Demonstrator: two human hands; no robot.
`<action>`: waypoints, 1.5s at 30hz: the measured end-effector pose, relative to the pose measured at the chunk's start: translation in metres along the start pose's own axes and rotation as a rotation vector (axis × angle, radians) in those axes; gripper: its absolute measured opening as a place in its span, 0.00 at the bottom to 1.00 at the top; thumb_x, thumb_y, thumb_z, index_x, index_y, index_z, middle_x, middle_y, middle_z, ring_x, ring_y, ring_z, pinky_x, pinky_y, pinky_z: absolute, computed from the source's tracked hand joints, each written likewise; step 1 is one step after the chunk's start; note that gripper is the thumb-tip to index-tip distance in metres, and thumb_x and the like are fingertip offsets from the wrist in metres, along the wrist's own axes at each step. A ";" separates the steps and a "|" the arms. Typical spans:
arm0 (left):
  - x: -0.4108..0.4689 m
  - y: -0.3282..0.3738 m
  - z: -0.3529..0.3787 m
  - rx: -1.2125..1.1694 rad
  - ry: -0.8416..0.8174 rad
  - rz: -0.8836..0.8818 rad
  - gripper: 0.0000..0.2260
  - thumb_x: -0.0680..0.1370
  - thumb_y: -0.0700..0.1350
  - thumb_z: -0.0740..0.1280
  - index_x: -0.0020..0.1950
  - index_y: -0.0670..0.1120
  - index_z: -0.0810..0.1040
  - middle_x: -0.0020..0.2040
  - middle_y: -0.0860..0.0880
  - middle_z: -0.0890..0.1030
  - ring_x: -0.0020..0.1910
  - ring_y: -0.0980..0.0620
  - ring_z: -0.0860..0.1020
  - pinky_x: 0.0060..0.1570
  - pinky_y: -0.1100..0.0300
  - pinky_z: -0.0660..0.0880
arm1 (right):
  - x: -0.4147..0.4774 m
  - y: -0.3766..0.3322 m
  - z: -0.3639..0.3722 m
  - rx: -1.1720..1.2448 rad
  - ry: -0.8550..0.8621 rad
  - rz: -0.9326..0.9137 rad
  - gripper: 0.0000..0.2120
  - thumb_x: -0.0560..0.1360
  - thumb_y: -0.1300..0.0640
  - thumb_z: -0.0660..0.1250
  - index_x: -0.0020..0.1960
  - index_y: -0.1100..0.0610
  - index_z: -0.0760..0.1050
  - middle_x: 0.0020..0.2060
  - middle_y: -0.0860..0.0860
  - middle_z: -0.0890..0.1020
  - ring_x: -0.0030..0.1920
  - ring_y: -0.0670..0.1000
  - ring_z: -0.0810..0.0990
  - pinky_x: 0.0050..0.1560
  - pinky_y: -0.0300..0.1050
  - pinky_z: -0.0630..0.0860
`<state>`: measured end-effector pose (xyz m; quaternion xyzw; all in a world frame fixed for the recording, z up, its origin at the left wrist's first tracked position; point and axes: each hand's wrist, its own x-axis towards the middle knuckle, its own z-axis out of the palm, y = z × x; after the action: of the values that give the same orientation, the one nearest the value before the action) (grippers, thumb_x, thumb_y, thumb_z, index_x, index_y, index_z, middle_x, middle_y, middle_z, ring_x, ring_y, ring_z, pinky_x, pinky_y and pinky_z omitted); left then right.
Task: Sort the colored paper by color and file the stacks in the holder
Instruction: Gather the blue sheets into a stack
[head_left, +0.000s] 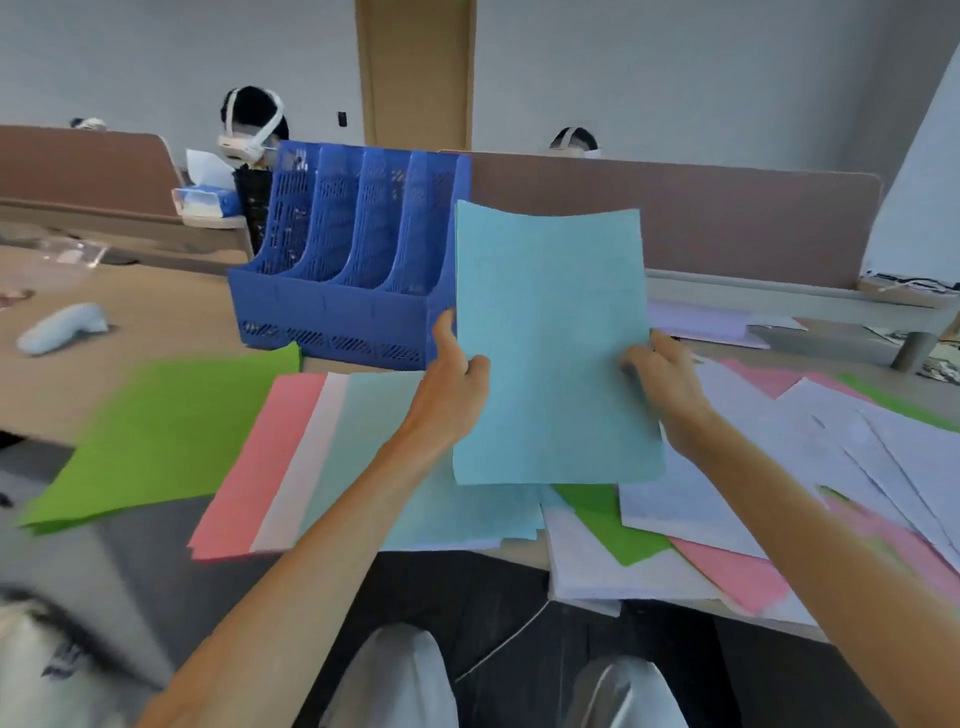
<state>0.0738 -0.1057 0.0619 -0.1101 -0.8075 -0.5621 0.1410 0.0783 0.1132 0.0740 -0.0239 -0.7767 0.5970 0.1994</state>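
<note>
The left hand (457, 374) and right hand (662, 376) each pinch a side edge of a light blue paper sheet (553, 343), held upright above the tabletop (156, 322), just right of the blue plastic mesh file holder (337, 306). Green (171, 431) and pink paper stacks (254, 467) lie to the left.
</note>
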 end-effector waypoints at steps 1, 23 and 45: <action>-0.004 -0.009 -0.015 0.037 0.005 -0.048 0.27 0.79 0.39 0.53 0.76 0.53 0.48 0.34 0.49 0.72 0.27 0.51 0.67 0.28 0.59 0.64 | -0.003 0.001 0.017 0.006 -0.044 0.023 0.10 0.72 0.67 0.57 0.44 0.58 0.75 0.35 0.52 0.78 0.36 0.51 0.76 0.35 0.41 0.72; -0.035 -0.094 -0.116 0.459 -0.033 -0.205 0.16 0.78 0.41 0.62 0.65 0.41 0.66 0.50 0.39 0.78 0.48 0.40 0.78 0.42 0.52 0.73 | -0.039 0.013 0.117 -0.258 -0.345 0.186 0.28 0.78 0.65 0.59 0.76 0.56 0.56 0.50 0.56 0.79 0.35 0.48 0.78 0.26 0.34 0.74; -0.005 -0.045 -0.059 1.043 -0.155 -0.025 0.17 0.79 0.50 0.59 0.64 0.41 0.67 0.63 0.42 0.72 0.63 0.42 0.70 0.53 0.50 0.69 | -0.032 0.031 0.039 -0.648 -0.274 0.004 0.19 0.78 0.57 0.59 0.69 0.55 0.70 0.55 0.51 0.78 0.47 0.51 0.76 0.49 0.40 0.70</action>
<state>0.0695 -0.1765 0.0397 -0.0569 -0.9892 -0.0777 0.1105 0.0880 0.0778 0.0277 -0.0072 -0.9453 0.3176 0.0740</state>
